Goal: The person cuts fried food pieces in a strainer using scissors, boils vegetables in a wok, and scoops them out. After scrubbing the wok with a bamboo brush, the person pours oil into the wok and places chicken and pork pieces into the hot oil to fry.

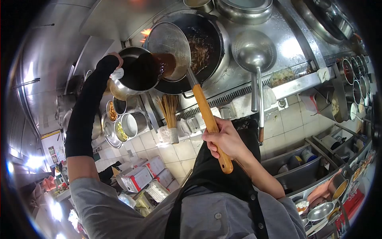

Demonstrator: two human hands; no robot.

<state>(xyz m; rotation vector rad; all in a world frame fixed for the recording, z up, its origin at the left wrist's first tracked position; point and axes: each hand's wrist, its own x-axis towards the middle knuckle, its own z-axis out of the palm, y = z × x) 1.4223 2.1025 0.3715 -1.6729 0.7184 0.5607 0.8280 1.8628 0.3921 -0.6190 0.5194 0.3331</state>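
My left hand (118,59), coming out of a long black sleeve, grips the side of a metal pot (127,87), with a bit of white cloth (117,74) at the grip. The pot is tipped to the right and brown liquid (168,65) runs from its lip into a fine-mesh strainer (169,40). My right hand (227,139) is closed round the strainer's wooden handle (205,107). Below the mesh sits a black wok (215,47) with dark brown food (199,49) in its bottom. Most of my left fingers are hidden.
Flames (145,35) show by the wok's left rim. A perforated skimmer (254,46) and a ladle (260,91) lie on the steel stove top to the right. A bamboo brush (169,115) stands at the front edge. Small containers of food (121,131) sit at left.
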